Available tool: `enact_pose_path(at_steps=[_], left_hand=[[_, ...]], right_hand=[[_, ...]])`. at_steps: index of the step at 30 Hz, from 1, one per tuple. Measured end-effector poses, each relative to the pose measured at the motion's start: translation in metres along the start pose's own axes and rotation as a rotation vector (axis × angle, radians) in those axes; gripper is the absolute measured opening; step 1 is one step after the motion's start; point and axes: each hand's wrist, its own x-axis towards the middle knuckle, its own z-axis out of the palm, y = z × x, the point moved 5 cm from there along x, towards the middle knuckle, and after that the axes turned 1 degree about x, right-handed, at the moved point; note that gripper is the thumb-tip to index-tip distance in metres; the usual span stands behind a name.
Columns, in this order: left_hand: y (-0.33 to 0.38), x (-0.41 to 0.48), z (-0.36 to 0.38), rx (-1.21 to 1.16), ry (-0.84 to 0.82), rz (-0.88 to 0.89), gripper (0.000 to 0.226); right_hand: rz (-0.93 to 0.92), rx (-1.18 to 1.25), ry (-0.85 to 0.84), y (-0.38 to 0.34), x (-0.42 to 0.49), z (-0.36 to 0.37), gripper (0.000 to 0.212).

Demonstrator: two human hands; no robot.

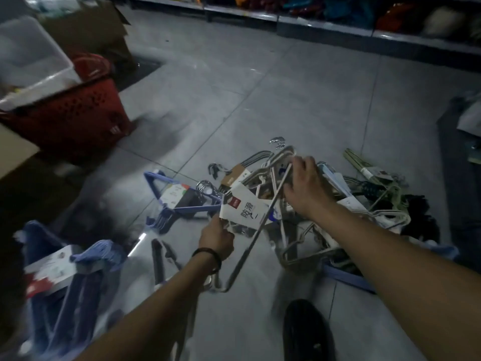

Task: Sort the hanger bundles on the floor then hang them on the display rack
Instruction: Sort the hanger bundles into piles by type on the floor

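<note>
So we had the pale bundle (276, 162) up off the floor (286, 87), held between both hands right over the pile (377, 201). Our left hand (217, 239) was curled round its near end, thumb and fingers pinching just under the white card (243, 211) wrapped round the hangers. Our right hand (304, 183) was at the far end, fingers hooked over the top of the hangers and gripping them. One long bar of the bundle ran on a slant from the right hand down past the left wrist. The pile lay on the floor under and to the right of our hands, a tangle of pale, green and dark hangers. A blue bundle (179, 204) lay flat just left of it, and a second blue bundle (86, 259) was at the bottom left, pretty blurry. A red basket (78, 113) with a clear tub (28, 56) on top sat further off on the left, shelves (338, 27) ran along the back, and a black shoe (307, 332) poked in at the bottom.
</note>
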Motion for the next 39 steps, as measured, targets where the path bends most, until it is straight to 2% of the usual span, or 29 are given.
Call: enact_pose_path(at_steps=[1,3,5,7,10,13,15,16,18,19,21,23,25,27,29,32,34,36,37,39], left_hand=[[-0.007,-0.006,-0.020,0.086,0.029,0.032,0.052],[-0.010,-0.027,-0.055,0.281,0.057,0.110,0.048],[-0.001,-0.055,-0.087,0.460,0.065,0.220,0.048],[0.008,-0.078,-0.112,0.571,0.030,0.311,0.052],[0.019,-0.105,-0.133,0.699,-0.040,0.438,0.048],[0.020,-0.128,-0.144,0.724,-0.039,0.554,0.048],[0.013,-0.142,-0.147,0.560,0.104,0.673,0.038],[0.006,-0.149,-0.147,0.464,0.252,0.715,0.037],[-0.020,-0.165,-0.138,0.381,0.519,0.654,0.046],[-0.039,-0.169,-0.129,0.391,0.560,0.559,0.051],[-0.085,-0.163,-0.101,0.423,0.415,0.347,0.053],[-0.139,-0.146,-0.069,0.550,0.152,0.180,0.051],[-0.199,-0.128,-0.040,0.667,-0.131,0.031,0.072],[-0.232,-0.130,-0.028,0.710,-0.300,-0.099,0.086],[-0.239,-0.142,-0.028,0.755,-0.360,-0.108,0.077],[-0.247,-0.134,-0.011,0.804,-0.440,-0.059,0.077],[-0.248,-0.127,0.004,0.749,-0.467,-0.045,0.081],[-0.238,-0.119,0.014,0.715,-0.475,-0.043,0.076],[-0.233,-0.115,0.018,0.696,-0.469,-0.045,0.071],[-0.214,-0.106,0.024,0.672,-0.459,-0.071,0.062]], right_hand=[[-0.067,-0.035,0.040,-0.019,-0.005,-0.011,0.053],[-0.195,-0.155,0.002,-0.055,-0.020,-0.022,0.056],[-0.268,-0.259,-0.133,-0.084,-0.041,-0.023,0.066],[-0.253,-0.280,-0.299,-0.100,-0.069,-0.019,0.073],[-0.124,-0.049,-0.484,-0.097,-0.116,-0.002,0.063],[0.001,0.385,-0.446,-0.090,-0.157,0.012,0.032],[0.098,0.616,-0.344,-0.086,-0.183,0.026,0.022],[0.154,0.667,-0.289,-0.082,-0.196,0.038,0.019],[0.304,0.750,-0.234,-0.073,-0.222,0.071,0.023],[0.417,0.796,-0.226,-0.069,-0.234,0.090,0.028],[0.684,0.893,-0.210,-0.061,-0.252,0.128,0.036],[0.885,1.013,-0.145,-0.061,-0.262,0.160,0.040],[1.012,1.123,-0.073,-0.059,-0.263,0.189,0.039],[1.091,1.124,-0.047,-0.052,-0.262,0.220,0.038],[1.113,1.068,-0.048,-0.045,-0.266,0.242,0.037],[1.145,1.070,-0.176,-0.032,-0.260,0.291,0.032],[1.143,1.041,-0.268,-0.016,-0.253,0.328,0.043],[1.113,0.944,-0.435,-0.013,-0.250,0.345,0.068],[1.070,0.845,-0.581,-0.016,-0.250,0.345,0.064],[0.999,0.670,-0.757,-0.025,-0.243,0.340,0.048]])
